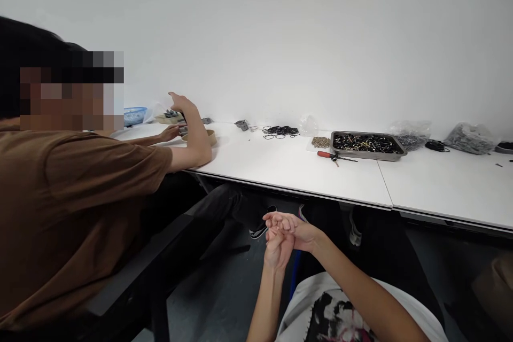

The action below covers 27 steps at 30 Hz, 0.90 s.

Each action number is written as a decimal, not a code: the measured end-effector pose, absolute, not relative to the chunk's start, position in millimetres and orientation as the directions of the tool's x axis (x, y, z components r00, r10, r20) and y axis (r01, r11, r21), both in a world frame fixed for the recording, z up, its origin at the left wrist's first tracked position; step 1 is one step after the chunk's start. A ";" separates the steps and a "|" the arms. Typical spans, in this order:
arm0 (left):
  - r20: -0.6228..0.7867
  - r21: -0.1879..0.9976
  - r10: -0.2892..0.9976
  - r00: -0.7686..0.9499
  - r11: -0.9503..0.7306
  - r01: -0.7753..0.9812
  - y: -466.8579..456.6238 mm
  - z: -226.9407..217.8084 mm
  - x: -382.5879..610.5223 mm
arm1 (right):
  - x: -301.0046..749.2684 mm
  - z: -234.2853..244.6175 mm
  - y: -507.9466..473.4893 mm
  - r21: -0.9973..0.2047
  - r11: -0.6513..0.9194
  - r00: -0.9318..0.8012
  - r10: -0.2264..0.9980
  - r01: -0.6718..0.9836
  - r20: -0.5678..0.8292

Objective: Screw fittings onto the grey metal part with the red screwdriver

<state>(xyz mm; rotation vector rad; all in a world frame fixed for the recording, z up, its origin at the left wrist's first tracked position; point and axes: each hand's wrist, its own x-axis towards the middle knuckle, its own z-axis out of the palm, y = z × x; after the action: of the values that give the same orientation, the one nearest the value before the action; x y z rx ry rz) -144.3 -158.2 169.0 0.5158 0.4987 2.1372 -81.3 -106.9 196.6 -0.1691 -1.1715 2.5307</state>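
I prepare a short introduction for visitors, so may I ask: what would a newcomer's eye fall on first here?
Probably the metal tray of small dark parts, on the white table right of centre, with a red-handled tool lying in front of it. Next, the person's left hand and right hand, touching each other at the lower middle of the view. A co-worker in brown also stands out, filling much of the left.

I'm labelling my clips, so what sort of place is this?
Probably a small-parts assembly workplace: a long white table bears a rectangular grey metal tray of small dark parts and what looks like a red-handled screwdriver.
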 end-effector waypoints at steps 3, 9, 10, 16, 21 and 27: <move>0.198 0.510 0.804 -0.560 -0.573 -0.642 -158.1 163.4 -144.5 | -82.9 193.8 -107.3 -0.780 -0.583 -0.940 0.342 -0.228 0.020; 0.153 0.445 0.781 -0.606 -0.602 -0.663 -158.2 159.9 -141.9 | -82.0 189.5 -104.1 -0.769 -0.602 -0.947 0.321 -0.215 0.013; 0.133 0.437 0.781 -0.610 -0.599 -0.671 -157.9 159.4 -141.8 | -81.9 187.9 -103.2 -0.767 -0.607 -0.946 0.324 -0.211 0.003; 0.157 0.442 0.806 -0.571 -0.574 -0.689 -155.6 152.1 -145.7 | -80.4 182.3 -102.6 -0.749 -0.629 -0.947 0.322 -0.209 -0.006; 0.165 0.492 0.833 -0.529 -0.534 -0.687 -157.5 147.6 -147.5 | -80.4 180.0 -105.1 -0.769 -0.607 -0.943 0.332 -0.200 -0.016; 0.154 0.471 0.808 -0.568 -0.566 -0.677 -159.3 148.2 -143.5 | -81.5 177.7 -103.8 -0.785 -0.596 -0.944 0.326 -0.172 -0.041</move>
<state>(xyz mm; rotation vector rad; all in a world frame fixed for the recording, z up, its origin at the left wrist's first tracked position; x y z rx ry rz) -143.5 -159.3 148.2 0.4478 0.4573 2.1630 -81.5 -103.8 177.7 -0.2615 -1.2342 2.5673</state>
